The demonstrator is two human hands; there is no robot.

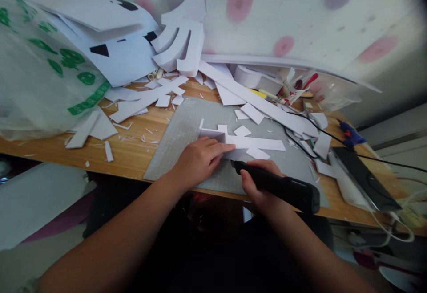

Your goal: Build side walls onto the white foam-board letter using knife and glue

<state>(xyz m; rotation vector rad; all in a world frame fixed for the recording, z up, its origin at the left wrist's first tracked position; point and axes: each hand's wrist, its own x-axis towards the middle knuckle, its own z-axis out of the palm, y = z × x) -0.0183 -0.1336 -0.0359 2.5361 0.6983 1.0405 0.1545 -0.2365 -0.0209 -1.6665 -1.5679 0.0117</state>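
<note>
My left hand (200,160) rests on a small box-like piece of white foam board (213,134), thumb tucked in and forefinger stretched along its edge. Around the handle of a black utility knife (283,186) my right hand (262,181) is closed. The knife's short dark tip points left, close to the board's near edge; whether it touches cannot be made out. Beneath both lies a grey cutting mat (173,150). Beyond the left fingertip a long white strip (263,143) and several small foam board offcuts (252,113) lie on the mat.
Foam board scraps and crumbs cover the wooden table (133,150) at left, beside a plastic bag (36,75) with green print. Curved white cut-outs (183,46) stand at the back. To the right are a phone (365,179), a blue glue gun (352,133), cables and a cup (293,89).
</note>
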